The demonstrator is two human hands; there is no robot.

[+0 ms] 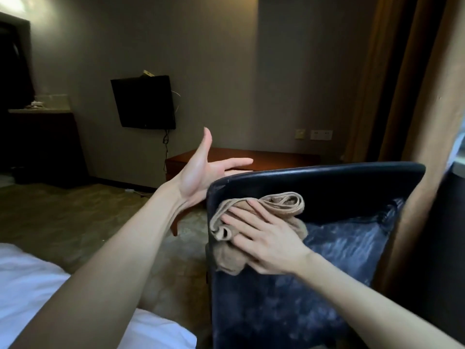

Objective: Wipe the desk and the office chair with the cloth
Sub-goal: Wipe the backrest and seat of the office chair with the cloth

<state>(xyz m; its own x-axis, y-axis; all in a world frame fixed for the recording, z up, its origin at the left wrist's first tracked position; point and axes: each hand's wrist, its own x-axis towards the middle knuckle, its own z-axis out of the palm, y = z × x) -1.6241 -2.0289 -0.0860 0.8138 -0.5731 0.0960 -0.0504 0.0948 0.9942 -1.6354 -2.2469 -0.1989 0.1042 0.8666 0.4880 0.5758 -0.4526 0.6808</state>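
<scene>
right hand: centre-right of frame, palm down, fingers spread flat on the cloth, pressing it against the chair. Not clamped around it, just flat pressure.
left hand: centre of frame, open, fingers apart, thumb pointing up, palm facing right. Holds nothing. Fingertips reach behind the chair's top rim; contact with the rim can't be told.
cloth: beige, bunched and folded, rolled edges showing above and to the left of the right hand. Sits on the inner face of the chair back, near its left edge, lower part hanging below the hand.
office chair: dark blue/black, fills lower right of frame. Glossy curved top rim, scuffed at the left corner; surface below looks worn and mottled.
worktop: low reddish-brown wood unit against the far wall, mid-frame, just behind the left hand and the chair rim. Well apart from the cloth.
TV: dark screen mounted on the wall, upper left of centre, cable hanging below.
wall sockets: on the wall above the worktop, right of centre.
bed: white sheet, lower left corner.
curtain: brown, right edge of frame.
floor: patterned carpet, dim.
</scene>
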